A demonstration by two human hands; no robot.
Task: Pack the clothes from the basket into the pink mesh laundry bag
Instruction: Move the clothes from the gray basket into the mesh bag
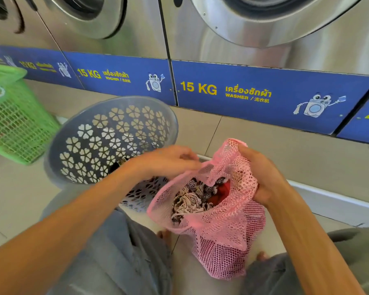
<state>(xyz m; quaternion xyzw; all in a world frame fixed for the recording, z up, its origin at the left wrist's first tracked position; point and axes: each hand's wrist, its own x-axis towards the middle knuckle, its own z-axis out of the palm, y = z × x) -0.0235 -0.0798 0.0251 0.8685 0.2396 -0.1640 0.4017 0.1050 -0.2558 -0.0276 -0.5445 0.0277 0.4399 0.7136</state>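
While both hands work the bag (219,220) at lower centre of the frame, keep its mouth wide. Right hand (262,173) clenches bunched mesh at the right rim; left hand (168,159) has fingers curled at the left rim, apparently pinching it, though the grip is partly hidden. Patterned clothes (190,201) and something red already sit inside, near the mouth. Best move, judging by this: shake or push them down so the next load fits, hold rim taut. Grey basket (107,135) sits tilted just behind the left hand, centre left; little seems left in it, bottom partly hidden. Green basket (15,124) far left. Washers (254,35) along the top.
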